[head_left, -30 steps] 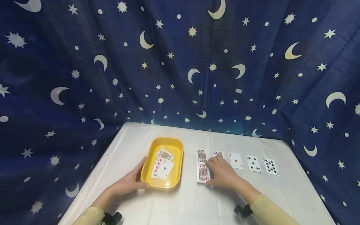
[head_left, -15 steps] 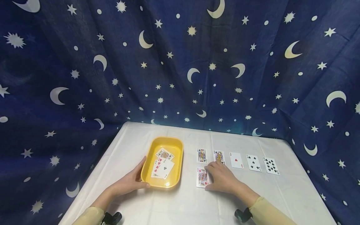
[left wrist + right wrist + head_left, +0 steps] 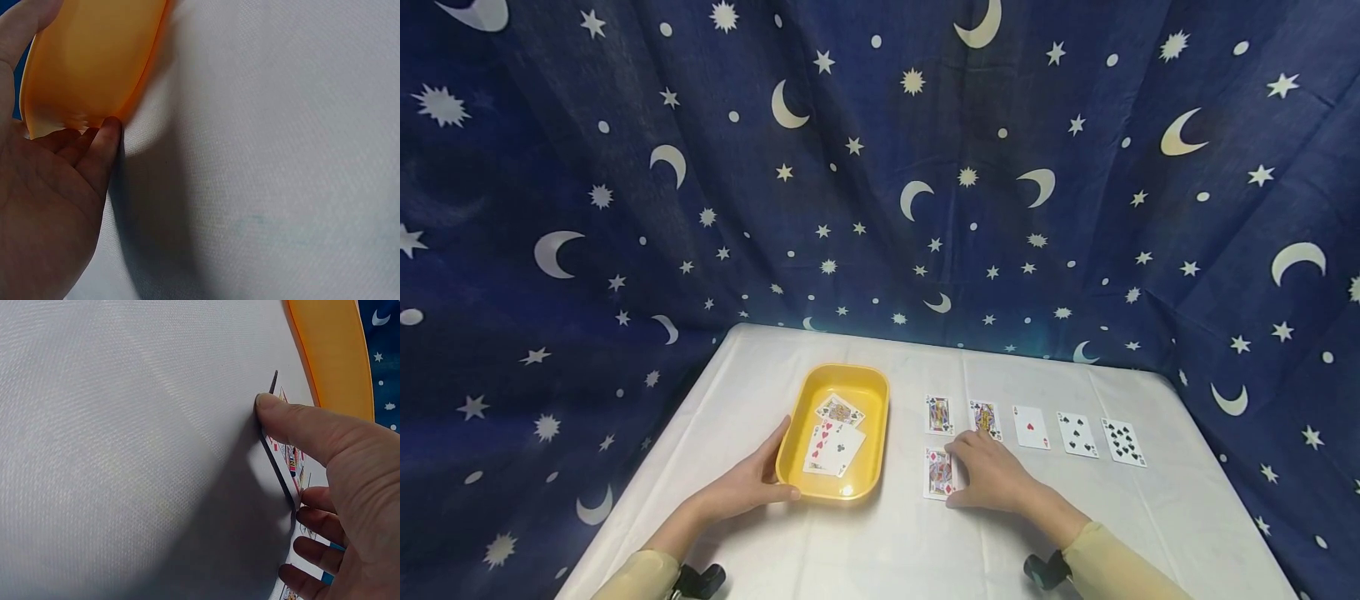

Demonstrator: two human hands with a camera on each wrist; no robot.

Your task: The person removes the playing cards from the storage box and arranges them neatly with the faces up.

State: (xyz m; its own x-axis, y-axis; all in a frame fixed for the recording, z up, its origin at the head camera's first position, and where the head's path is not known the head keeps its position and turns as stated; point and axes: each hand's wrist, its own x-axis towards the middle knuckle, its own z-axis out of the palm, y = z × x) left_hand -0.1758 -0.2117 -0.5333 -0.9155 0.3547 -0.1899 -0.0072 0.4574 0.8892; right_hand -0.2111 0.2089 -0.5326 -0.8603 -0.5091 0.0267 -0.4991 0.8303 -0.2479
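In the head view my left hand (image 3: 747, 482) holds the yellow tray (image 3: 880, 433) at its near left corner, thumb along the front side. The left wrist view shows its fingertips (image 3: 111, 128) against the tray's wall. Several playing cards (image 3: 835, 450) lie overlapped and face up inside. My right hand (image 3: 992, 472) pinches a diamond face card (image 3: 938, 473) by its right side. In the right wrist view this card (image 3: 278, 456) is seen nearly edge-on, between thumb and index finger, the other fingers loosely bent. Directly behind it lies a club face card (image 3: 938, 415).
To the right, a row goes on with another face card (image 3: 985, 418), partly behind my fingers, an ace of hearts (image 3: 1031, 427) and two black-suit number cards, the inner one (image 3: 1077, 435) and the outer one (image 3: 1123, 442). A starry blue curtain (image 3: 880, 167) borders the white table (image 3: 887, 558).
My right hand has moved the diamond face card slightly towards me, off the club face card it overlapped, then stayed put. The left hand and tray have not moved.
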